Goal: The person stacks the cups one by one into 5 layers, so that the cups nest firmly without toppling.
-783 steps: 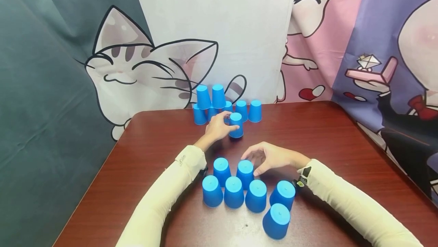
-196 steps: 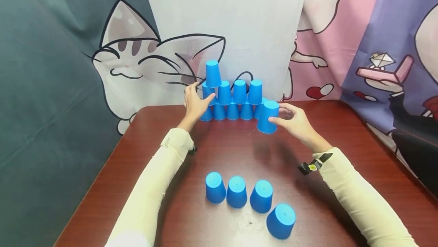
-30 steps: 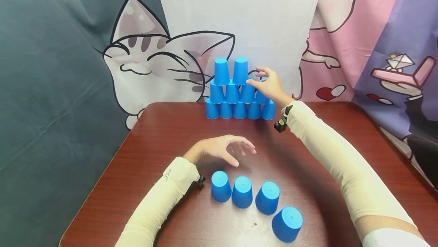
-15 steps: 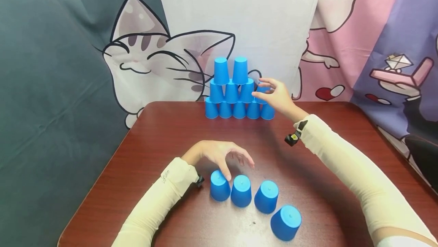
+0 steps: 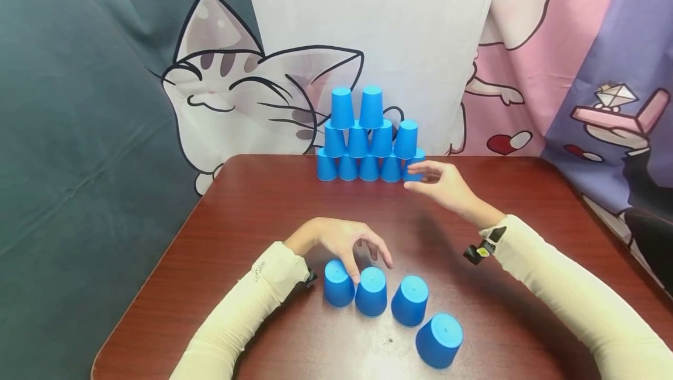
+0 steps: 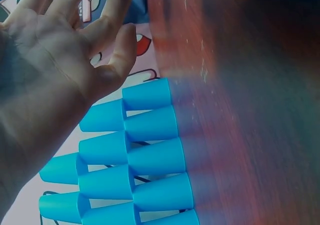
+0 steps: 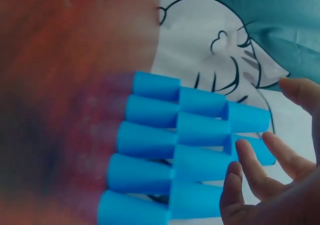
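Observation:
A pyramid of upturned blue cups (image 5: 368, 134) stands at the table's far edge, with five below, four above them and two on top. My right hand (image 5: 415, 176) hangs empty and open just right of its bottom right cup. Four loose blue cups (image 5: 371, 292) sit upside down in a row near me. My left hand (image 5: 368, 263) hovers over the two leftmost, fingers spread downward, its thumb close to the first cup (image 5: 338, 283); I cannot tell whether it touches. The left wrist view shows an open palm (image 6: 65, 50) before the pyramid (image 6: 135, 150). The right wrist view shows loose fingers (image 7: 260, 170) beside the pyramid (image 7: 175, 150).
The brown table (image 5: 252, 210) ends at a cartoon cat curtain (image 5: 236, 87) right behind the pyramid. The fourth loose cup (image 5: 439, 340) sits tilted off the row toward the front right. Bare wood lies between the pyramid and the near row.
My right hand has drawn back from the pyramid's right side, down toward me, uncovering the second row's right cup. My left hand has sunk closer to the near row's left cups.

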Demonstrator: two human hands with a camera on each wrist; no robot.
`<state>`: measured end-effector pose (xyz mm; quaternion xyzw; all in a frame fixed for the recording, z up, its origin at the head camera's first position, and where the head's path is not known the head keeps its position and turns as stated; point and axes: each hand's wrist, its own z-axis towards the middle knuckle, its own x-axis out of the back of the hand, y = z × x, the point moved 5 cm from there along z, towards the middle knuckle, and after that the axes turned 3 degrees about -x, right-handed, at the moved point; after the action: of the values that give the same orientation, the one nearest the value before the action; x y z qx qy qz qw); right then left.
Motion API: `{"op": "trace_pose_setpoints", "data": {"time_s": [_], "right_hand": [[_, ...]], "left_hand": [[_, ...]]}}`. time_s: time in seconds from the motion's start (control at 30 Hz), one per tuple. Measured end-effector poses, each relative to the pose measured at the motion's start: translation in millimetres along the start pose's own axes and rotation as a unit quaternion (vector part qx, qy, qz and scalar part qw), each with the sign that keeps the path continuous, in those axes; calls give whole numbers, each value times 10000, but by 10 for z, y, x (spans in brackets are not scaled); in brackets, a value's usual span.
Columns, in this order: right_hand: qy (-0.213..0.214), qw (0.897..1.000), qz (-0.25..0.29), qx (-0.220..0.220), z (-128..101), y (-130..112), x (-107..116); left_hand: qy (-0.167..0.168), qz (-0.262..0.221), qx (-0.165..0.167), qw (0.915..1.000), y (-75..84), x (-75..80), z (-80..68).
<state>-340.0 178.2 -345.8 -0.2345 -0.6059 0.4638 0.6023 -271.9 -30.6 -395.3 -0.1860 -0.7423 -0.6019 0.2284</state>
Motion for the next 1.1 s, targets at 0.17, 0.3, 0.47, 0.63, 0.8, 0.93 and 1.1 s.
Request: {"op": "trace_pose_setpoints", "data": {"time_s": [0.17,0.3,0.47,0.63,0.8,0.93,1.1], "right_hand": [[-220,9997,-47,-19,-189,183,-12],[-578,9983,-4,103,-296,371,-40],[-1224,9915,178,398,-435,432,-72],[-2171,9710,396,920,-547,421,-154],[-3086,9414,524,1254,-671,377,-257],[-3700,9157,855,1313,-744,365,-351],[-4137,8940,994,1405,-805,398,-440]], "left_hand": [[-52,54,26,10000,-11,-1,22],[-51,6,-132,9999,-21,-23,30],[177,53,-129,9997,-62,7,31],[571,9,-53,9984,-139,80,0],[1043,-103,88,9945,-218,157,-39],[1586,-84,484,9861,-298,229,-79],[2221,162,970,9700,-373,308,-108]]}}
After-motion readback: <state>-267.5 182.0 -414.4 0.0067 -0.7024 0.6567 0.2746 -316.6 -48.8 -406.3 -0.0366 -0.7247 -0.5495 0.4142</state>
